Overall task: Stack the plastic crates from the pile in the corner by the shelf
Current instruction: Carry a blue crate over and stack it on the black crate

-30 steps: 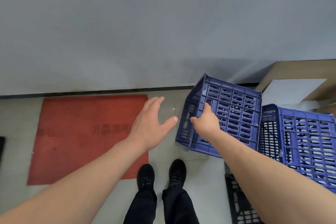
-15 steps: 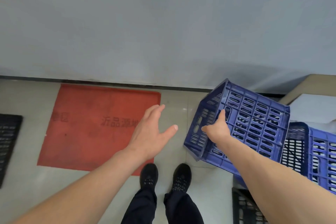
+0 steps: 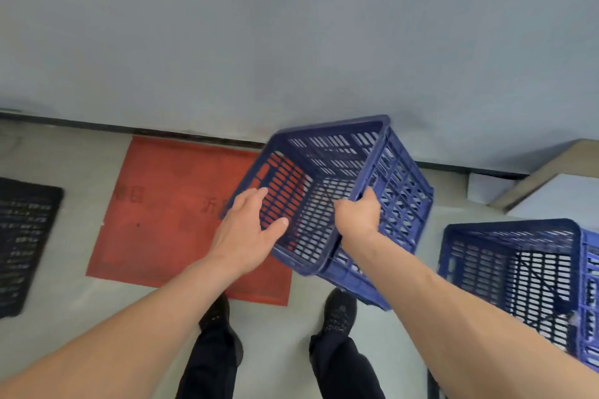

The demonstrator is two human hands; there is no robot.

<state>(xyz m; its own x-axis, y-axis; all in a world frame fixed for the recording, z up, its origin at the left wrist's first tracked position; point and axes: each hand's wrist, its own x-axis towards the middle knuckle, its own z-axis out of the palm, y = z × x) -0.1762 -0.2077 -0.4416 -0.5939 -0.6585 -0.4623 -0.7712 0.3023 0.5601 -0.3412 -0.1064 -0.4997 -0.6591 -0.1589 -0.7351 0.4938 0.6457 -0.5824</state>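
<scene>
Crate (image 3: 327, 194), blue and slatted, is seen at the centre of the frame, tilted with its open mouth turned toward the camera and held off the floor above the right edge of a red mat (image 3: 168, 214). Its right rim is gripped by the right hand (image 3: 358, 214), whose fingers are curled over the edge. The left hand (image 3: 248, 230) is spread open at the crate's left rim, fingers straight (whether the fingertips actually touch the plastic cannot be told).

A second blue crate (image 3: 518, 272) is seen at the lower right of the frame, upright, with its mouth open to the camera; it stands apart from the held one. A black crate (image 3: 22, 243) lies at the left edge of the frame, blurred. A cardboard box (image 3: 547, 178) with a white sheet on it is seen at the right edge, against the grey wall (image 3: 291, 26) that fills the upper half of the frame.

Two black shoes (image 3: 340, 311) and dark trouser legs are seen at the bottom centre, on the pale floor (image 3: 64, 301), the left shoe just at the mat's lower edge.
</scene>
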